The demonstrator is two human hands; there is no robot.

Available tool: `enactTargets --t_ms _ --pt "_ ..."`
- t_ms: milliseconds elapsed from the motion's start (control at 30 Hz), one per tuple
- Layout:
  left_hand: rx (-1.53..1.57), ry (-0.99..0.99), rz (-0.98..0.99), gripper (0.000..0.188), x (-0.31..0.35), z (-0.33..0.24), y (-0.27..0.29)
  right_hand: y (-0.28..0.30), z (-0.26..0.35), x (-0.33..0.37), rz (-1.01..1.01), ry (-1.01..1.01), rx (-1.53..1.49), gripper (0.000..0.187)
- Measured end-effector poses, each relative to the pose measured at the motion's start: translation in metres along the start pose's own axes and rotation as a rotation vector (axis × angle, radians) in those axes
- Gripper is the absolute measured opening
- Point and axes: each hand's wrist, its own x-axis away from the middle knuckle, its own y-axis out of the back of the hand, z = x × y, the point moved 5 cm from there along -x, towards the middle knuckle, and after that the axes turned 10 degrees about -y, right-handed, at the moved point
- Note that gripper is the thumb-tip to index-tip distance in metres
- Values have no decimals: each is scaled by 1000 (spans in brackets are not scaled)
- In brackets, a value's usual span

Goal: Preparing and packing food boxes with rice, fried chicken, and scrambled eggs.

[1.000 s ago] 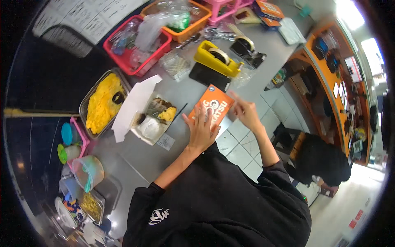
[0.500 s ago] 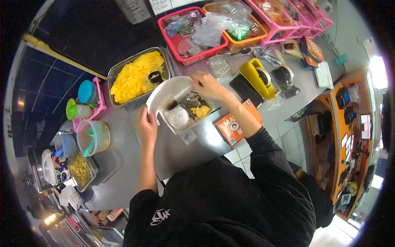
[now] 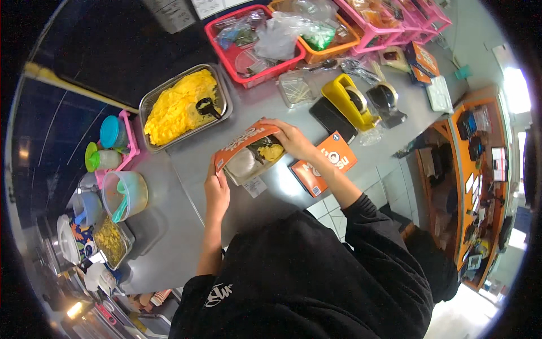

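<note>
On the steel counter in front of me sits a cardboard meal box, its orange printed lid folded partway down over the white inside. Along the lid's left edge, my left hand has its fingers closed on the cardboard. My right hand grips the lid's far right corner, thumb and fingers pinched around it. Through the gap under the lid show a white rounded mound, some yellow egg and dark food beside it. A small white slip hangs at the box's near side.
A steel tray of yellow scrambled egg with a black scoop lies behind left. Right of the box are another orange box and a yellow tape dispenser. A red basket stands at the back, a plastic tub at left.
The lid has swung down from upright, so its orange outer side now shows and covers part of the food. Both hands moved with it, staying on its edges.
</note>
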Motion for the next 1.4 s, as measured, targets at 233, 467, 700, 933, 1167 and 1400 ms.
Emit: enactTargets --t_ms 233,467,700,933,1167,1400 --pt "-96 -371 -53 35 -11 13 -31 -5 -57 -3 345 -299 -520 42" --pt "-161 -479 111 44 6 61 -24 -13 -73 5 291 -248 -188 51" --pt "369 119 374 52 -31 71 -24 -25 -70 25 122 -338 293 54" --pt "-309 -498 -200 56 -30 86 -56 -66 -56 22 11 201 697 68" --pt "-816 -581 424 81 -15 14 -53 -42 -69 -13 541 37 813 112" --pt "-560 -825 497 93 -14 12 -42 -37 -31 -7 659 34 1081 112"
